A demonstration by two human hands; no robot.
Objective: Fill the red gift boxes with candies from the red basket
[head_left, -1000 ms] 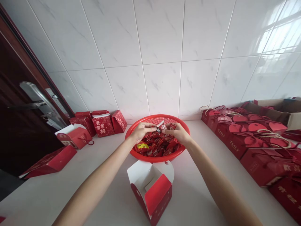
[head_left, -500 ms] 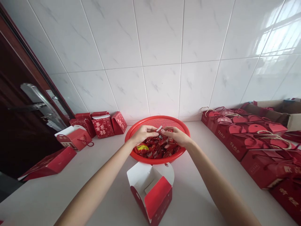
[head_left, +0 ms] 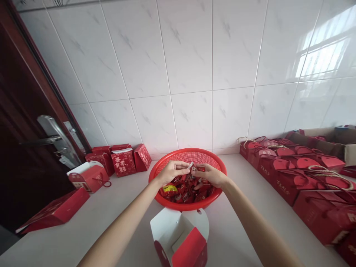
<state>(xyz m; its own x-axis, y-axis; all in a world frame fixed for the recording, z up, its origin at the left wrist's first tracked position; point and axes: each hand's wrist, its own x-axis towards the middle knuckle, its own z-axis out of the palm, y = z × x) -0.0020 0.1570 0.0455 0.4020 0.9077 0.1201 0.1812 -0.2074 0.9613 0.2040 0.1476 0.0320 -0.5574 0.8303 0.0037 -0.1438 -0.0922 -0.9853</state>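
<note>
Red with a white-checked edge, a small packet (head_left: 191, 165) is showing at mid-frame, over a plastic basket (head_left: 191, 154) of wrapped sweets (head_left: 185, 193). The left hand (head_left: 171, 172) is pinching it narrowly while the right hand (head_left: 211, 175) is gripping its other side. At bottom centre, an open box (head_left: 189, 247) is standing on the counter (head_left: 122, 189); corded boxes (head_left: 283, 185) are filling the lower right.

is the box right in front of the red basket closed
No, the box in front of the red basket stands open at the top, its white inside showing.
</note>
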